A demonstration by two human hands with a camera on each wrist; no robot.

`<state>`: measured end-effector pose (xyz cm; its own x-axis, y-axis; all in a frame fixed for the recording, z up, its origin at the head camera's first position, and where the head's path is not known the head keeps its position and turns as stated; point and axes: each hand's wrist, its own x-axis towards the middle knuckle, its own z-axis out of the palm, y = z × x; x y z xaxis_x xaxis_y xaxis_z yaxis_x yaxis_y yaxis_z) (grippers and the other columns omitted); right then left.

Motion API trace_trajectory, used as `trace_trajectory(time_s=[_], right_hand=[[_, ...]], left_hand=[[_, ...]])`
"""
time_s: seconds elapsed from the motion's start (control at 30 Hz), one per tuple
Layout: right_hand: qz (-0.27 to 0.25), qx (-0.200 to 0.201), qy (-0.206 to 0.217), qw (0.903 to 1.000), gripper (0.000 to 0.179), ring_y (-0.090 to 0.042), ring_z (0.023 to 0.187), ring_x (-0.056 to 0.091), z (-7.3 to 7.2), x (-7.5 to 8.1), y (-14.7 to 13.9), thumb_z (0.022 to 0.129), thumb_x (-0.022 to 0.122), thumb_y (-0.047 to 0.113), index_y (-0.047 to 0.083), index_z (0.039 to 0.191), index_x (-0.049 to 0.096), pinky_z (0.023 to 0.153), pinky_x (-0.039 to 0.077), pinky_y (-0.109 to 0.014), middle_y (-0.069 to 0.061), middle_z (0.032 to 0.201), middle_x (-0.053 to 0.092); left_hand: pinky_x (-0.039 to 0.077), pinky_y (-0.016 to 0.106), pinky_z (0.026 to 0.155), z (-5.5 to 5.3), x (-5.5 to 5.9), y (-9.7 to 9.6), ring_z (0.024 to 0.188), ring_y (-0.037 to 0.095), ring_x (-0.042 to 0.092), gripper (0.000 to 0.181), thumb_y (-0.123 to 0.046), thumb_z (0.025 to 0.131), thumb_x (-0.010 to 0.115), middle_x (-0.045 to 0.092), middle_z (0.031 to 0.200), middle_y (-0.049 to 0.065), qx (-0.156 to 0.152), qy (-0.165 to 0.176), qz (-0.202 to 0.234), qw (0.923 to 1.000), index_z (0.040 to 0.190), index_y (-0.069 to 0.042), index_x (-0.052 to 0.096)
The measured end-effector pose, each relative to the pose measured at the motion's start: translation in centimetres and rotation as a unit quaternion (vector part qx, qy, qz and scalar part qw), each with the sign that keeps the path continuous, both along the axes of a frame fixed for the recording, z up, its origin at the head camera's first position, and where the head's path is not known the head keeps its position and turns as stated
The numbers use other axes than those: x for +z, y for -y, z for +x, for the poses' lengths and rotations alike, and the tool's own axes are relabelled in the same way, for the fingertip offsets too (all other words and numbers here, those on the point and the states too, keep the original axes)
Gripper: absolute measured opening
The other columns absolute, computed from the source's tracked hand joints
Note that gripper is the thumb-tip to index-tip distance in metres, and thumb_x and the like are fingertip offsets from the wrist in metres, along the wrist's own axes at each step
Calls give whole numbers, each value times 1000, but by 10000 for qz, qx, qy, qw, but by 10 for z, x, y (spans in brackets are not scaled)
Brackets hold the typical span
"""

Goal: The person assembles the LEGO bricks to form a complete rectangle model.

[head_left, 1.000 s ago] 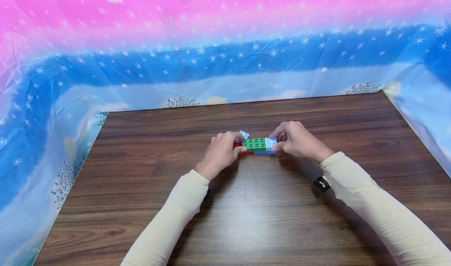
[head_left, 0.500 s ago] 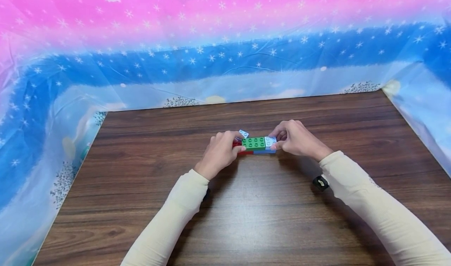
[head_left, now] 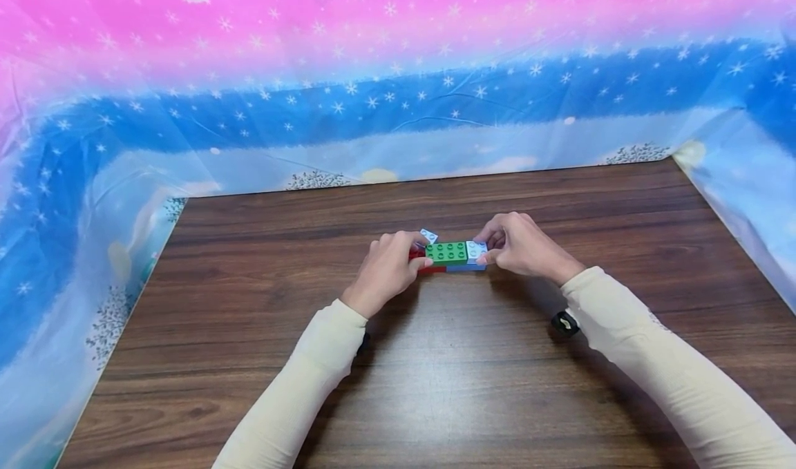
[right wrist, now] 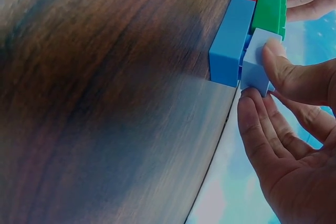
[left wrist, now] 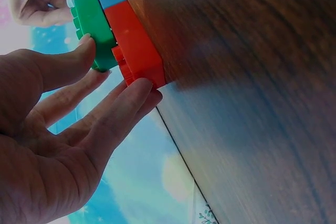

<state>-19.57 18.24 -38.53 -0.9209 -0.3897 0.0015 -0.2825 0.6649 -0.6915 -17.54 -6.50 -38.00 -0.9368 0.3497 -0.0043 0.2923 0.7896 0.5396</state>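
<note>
A long green toy building brick (head_left: 446, 253) and a small white brick (right wrist: 254, 59) lie end to end over a lower row. That row is a red brick (left wrist: 136, 40) on the left and a blue brick (right wrist: 228, 43) on the right. My left hand (head_left: 387, 270) pinches the green brick near its left end, other fingertips at the red brick's end. With thumb and fingers my right hand (head_left: 527, 246) pinches the white brick. In the right wrist view a narrow gap with studs shows between the white brick and the blue one.
Another white brick (head_left: 429, 236) shows just behind the green brick, partly hidden by the left hand. The wooden table (head_left: 249, 358) reaches back to a pink and blue snowflake cloth (head_left: 398, 110) around its far and side edges.
</note>
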Motion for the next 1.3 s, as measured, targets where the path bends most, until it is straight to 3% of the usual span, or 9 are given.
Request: trace_trajectory(time_s=[0.47,0.83,1.03,1.3], right_hand=[[127,-53,49,9999,22,-21,80,66,0,0,3,82,83,2,-2,102,75,71,55,-36,-9,88,72],[179,-75,145,9997,22,-22,81,66,1,1,5,83,82,2,-3,104,75,72,54,-36,-10,90,72],[140,-24,81,9999,22,-22,81,66,0,-1,5,83,82,3,-3,103,76,73,54,-37,-11,89,73],[127,-70,65,9999,22,-23,83,67,1,-2,4,83,82,3,-3,104,75,74,55,-38,-12,92,73]], left_hand=[[54,39,74,-1,-1,0,81,21,64,32,-24,95,74,74,113,10,45,-67,-54,10000,124,-11,72],[51,45,92,-6,0,15,102,22,71,34,-20,99,68,74,115,10,-314,50,522,9981,131,-8,69],[51,45,94,-13,4,20,106,24,70,32,-16,100,66,72,119,12,-157,-97,558,9983,130,-5,68],[49,45,100,-28,-2,18,114,23,67,33,-7,100,65,70,124,11,-184,64,521,9984,132,-5,67]])
